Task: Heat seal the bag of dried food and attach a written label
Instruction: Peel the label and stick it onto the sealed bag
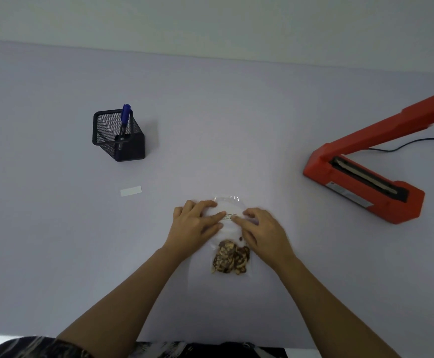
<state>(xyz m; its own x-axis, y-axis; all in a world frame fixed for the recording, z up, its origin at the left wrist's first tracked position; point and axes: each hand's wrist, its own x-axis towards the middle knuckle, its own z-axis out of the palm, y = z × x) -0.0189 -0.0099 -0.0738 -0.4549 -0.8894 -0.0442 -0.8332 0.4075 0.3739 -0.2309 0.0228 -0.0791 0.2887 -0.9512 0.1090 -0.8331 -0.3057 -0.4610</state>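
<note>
Here the clear bag (227, 228) lies flat on the pale table (210, 125), its dried food (230, 258) bunched at the 6 o'clock end, nearest the person. The left hand (194, 223) rests on the bag's 9 o'clock side, fingers loosely spread and lying flat, gripping nothing. The right hand (261, 228) sits on the 3 o'clock side, fingers curled, their tips pressing on a small written label (230, 216) on the bag between the two hands. A blank white strip (130, 191) lies at 10 o'clock, a mesh pen holder (116, 135) with a blue pen (125, 117) beyond it. The red heat sealer (363, 182), arm raised, stands at 2 o'clock.
</note>
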